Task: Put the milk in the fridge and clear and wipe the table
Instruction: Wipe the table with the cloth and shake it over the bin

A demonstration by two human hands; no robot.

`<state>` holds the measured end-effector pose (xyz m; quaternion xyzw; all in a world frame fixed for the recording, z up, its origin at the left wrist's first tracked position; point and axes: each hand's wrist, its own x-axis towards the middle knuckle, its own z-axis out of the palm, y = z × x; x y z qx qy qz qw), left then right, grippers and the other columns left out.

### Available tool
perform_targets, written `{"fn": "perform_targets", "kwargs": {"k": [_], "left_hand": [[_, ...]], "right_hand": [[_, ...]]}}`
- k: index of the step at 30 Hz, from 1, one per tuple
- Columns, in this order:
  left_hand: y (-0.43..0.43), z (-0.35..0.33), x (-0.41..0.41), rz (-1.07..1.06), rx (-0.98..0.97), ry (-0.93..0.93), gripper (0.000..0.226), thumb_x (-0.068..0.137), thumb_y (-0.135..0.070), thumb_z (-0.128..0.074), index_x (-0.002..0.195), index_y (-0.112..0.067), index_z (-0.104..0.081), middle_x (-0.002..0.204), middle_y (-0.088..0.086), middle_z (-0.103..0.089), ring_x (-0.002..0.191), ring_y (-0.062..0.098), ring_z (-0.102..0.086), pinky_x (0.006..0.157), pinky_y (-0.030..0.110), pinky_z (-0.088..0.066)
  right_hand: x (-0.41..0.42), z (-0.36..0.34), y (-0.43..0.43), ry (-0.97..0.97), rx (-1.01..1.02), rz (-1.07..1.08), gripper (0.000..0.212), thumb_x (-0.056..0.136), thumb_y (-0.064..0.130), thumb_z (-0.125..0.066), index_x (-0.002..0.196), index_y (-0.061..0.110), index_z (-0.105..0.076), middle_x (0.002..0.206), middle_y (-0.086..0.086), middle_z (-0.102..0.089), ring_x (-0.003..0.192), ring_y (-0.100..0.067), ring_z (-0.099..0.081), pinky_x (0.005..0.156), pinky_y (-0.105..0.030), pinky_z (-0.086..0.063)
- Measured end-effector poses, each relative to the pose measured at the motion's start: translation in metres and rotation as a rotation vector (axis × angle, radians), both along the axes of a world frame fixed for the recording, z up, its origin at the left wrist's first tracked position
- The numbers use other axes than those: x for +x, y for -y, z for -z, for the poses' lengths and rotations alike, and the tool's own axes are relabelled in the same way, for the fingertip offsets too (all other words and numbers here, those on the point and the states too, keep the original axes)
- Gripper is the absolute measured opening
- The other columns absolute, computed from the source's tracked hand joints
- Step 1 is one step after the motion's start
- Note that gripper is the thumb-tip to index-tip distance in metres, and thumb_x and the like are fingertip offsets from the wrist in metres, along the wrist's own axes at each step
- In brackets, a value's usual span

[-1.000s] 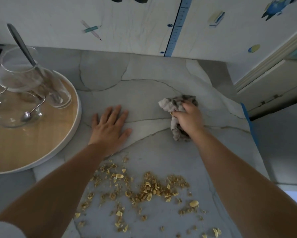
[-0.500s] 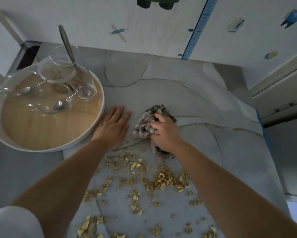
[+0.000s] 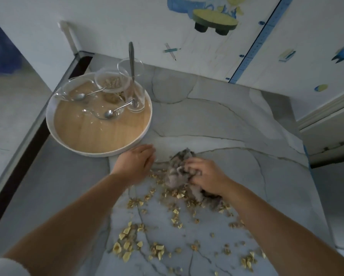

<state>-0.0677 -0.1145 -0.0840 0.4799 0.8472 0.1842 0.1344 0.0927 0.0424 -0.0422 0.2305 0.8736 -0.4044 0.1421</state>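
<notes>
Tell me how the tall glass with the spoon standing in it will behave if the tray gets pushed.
The tall glass looks narrow and stands upright near the rim of the tray, so it may tip. The long spoon leaning well above its rim probably makes it top-heavy. Being clear glass among other glassware, it is likely to clink, perhaps chip.

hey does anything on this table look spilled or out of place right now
Yes. Yellowish crumbs are scattered over the marble table, from beside the cloth down to the near edge. The right hand grips the cloth at their far edge; the left hand lies flat beside it. The tray holds dirty glassware.
</notes>
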Motion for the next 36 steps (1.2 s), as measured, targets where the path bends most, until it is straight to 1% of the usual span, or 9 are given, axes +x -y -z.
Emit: {"fn": "perform_targets", "kwargs": {"k": [3, 6, 9, 13, 15, 21, 26, 32, 36], "left_hand": [[0.040, 0.003, -0.002, -0.033, 0.045, -0.054, 0.043, 0.086, -0.031, -0.037, 0.090, -0.009, -0.074, 0.097, 0.006, -0.073, 0.087, 0.025, -0.071, 0.069, 0.035, -0.056], [0.076, 0.007, -0.005, -0.087, 0.047, -0.086, 0.037, 0.086, -0.026, -0.039, 0.084, -0.008, -0.071, 0.093, 0.006, -0.072, 0.083, 0.029, -0.069, 0.067, 0.034, -0.055], [0.102, 0.015, -0.011, -0.235, 0.005, -0.154, 0.038, 0.087, -0.025, -0.040, 0.096, -0.005, -0.071, 0.100, 0.011, -0.070, 0.091, 0.034, -0.065, 0.077, 0.041, -0.053], [0.127, 0.030, -0.020, -0.349, -0.152, -0.187, 0.049, 0.091, -0.028, -0.031, 0.121, -0.005, -0.061, 0.125, 0.012, -0.062, 0.117, 0.037, -0.055, 0.095, 0.053, -0.042], [0.133, 0.036, -0.022, -0.342, -0.174, -0.196, 0.050, 0.092, -0.029, -0.029, 0.125, -0.005, -0.058, 0.129, 0.011, -0.059, 0.120, 0.039, -0.052, 0.097, 0.053, -0.040], [0.131, 0.036, -0.021, -0.366, -0.142, -0.164, 0.051, 0.092, -0.030, -0.028, 0.127, -0.007, -0.057, 0.131, 0.010, -0.057, 0.123, 0.038, -0.049, 0.102, 0.052, -0.035], [0.132, 0.036, -0.022, -0.353, -0.177, -0.133, 0.054, 0.093, -0.033, -0.024, 0.131, -0.008, -0.054, 0.136, 0.008, -0.054, 0.127, 0.036, -0.046, 0.104, 0.052, -0.033], [0.135, 0.041, -0.011, -0.384, -0.240, -0.077, 0.052, 0.100, -0.035, -0.023, 0.149, -0.020, -0.017, 0.158, -0.005, -0.012, 0.146, 0.021, -0.004, 0.117, 0.042, -0.002], [0.142, 0.035, 0.005, -0.407, -0.231, 0.008, 0.052, 0.100, -0.036, -0.018, 0.150, -0.023, -0.011, 0.158, -0.007, -0.004, 0.146, 0.018, 0.005, 0.117, 0.041, 0.005]], "right_hand": [[-0.023, -0.006, -0.015, -0.144, 0.041, 0.350, 0.046, 0.078, 0.003, -0.067, 0.124, 0.004, -0.058, 0.135, -0.005, -0.051, 0.125, -0.018, -0.045, 0.095, -0.012, -0.025], [-0.055, 0.008, -0.019, -0.198, 0.212, 0.325, 0.040, 0.078, 0.008, -0.066, 0.118, 0.004, -0.062, 0.128, -0.008, -0.055, 0.120, -0.025, -0.049, 0.093, -0.022, -0.035], [-0.083, 0.030, -0.020, -0.156, 0.401, 0.273, 0.046, 0.082, 0.020, -0.062, 0.128, 0.014, -0.056, 0.137, -0.008, -0.047, 0.125, -0.029, -0.042, 0.103, -0.038, -0.037], [-0.109, 0.042, -0.026, 0.088, 0.567, 0.228, 0.048, 0.087, 0.028, -0.053, 0.135, 0.031, -0.046, 0.146, -0.003, -0.033, 0.130, -0.029, -0.031, 0.105, -0.041, -0.033], [-0.111, 0.044, -0.022, 0.164, 0.565, 0.157, 0.049, 0.088, 0.028, -0.053, 0.135, 0.035, -0.045, 0.149, -0.001, -0.027, 0.131, -0.029, -0.028, 0.106, -0.039, -0.031], [-0.094, 0.041, 0.016, 0.055, 0.425, -0.082, 0.050, 0.088, 0.021, -0.056, 0.135, 0.035, -0.045, 0.151, 0.000, -0.024, 0.137, -0.022, -0.021, 0.112, -0.039, -0.023], [-0.075, 0.028, 0.050, 0.125, 0.343, -0.263, 0.051, 0.087, 0.013, -0.049, 0.133, 0.037, -0.048, 0.151, 0.002, -0.023, 0.138, -0.019, -0.020, 0.113, -0.039, -0.023], [-0.032, 0.015, 0.066, 0.224, 0.307, -0.311, 0.049, 0.087, 0.010, -0.048, 0.128, 0.036, -0.054, 0.149, 0.003, -0.026, 0.135, -0.018, -0.028, 0.111, -0.040, -0.028], [0.000, 0.006, 0.074, 0.278, 0.308, -0.292, 0.046, 0.088, 0.009, -0.047, 0.126, 0.035, -0.056, 0.148, 0.004, -0.027, 0.131, -0.017, -0.035, 0.107, -0.036, -0.033]]}}
